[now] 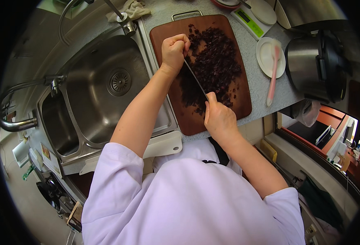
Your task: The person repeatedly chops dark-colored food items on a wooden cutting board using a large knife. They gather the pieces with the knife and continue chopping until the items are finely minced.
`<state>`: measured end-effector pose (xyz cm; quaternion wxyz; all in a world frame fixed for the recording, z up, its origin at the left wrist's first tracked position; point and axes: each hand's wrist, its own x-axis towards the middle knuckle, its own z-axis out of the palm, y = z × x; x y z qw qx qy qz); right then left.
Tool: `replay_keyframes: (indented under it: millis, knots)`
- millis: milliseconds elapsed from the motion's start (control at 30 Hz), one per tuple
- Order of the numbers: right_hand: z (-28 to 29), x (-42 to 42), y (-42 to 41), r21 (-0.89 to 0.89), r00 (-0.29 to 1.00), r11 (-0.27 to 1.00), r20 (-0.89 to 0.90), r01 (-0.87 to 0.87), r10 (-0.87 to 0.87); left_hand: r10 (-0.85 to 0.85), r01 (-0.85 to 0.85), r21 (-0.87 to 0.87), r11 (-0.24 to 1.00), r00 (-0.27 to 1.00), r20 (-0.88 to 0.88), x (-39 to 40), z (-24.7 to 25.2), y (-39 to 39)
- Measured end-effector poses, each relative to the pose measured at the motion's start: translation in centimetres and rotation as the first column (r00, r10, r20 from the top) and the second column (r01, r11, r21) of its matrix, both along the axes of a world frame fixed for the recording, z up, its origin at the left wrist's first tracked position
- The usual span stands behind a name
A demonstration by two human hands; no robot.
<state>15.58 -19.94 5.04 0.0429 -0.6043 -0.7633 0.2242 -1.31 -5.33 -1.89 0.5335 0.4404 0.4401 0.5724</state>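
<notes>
A knife slants across a brown cutting board, its thin blade seen nearly edge-on. My right hand grips it at the near end, over the board's lower right edge. Curled into a fist, my left hand closes around the blade's far end; the tip is hidden in it. Dark reddish-purple chopped food covers much of the board on both sides of the blade. The heap is thickest right of the knife, with small loose bits around its rim. What exactly the food is, I cannot tell.
To the left lies a steel sink with a faucet. Right of the board are a kitchen scale, a white plate bearing a pink spatula, and an electric cooker. A white plastic board lies at the counter's front.
</notes>
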Motion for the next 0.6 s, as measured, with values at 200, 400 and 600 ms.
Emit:
replay_keyframes:
  millis: [200,400,600]
  knots:
    - [-0.4,-0.5,-0.1,0.063,0.998,0.998,-0.058,0.006,-0.002,-0.001,0.000,0.011,1.000,1.000,0.028,-0.3,0.7,-0.1]
    - [1.9,1.5,-0.2,0.147,0.987,0.988,-0.159,0.054,-0.030,0.011,-0.008,0.158,0.987,1.000,-0.019,2.3,3.5,1.5]
    - [2.7,3.3,2.2,0.160,0.998,0.985,-0.017,0.067,-0.065,-0.063,0.063,0.002,0.998,0.998,0.007,4.8,2.9,4.1]
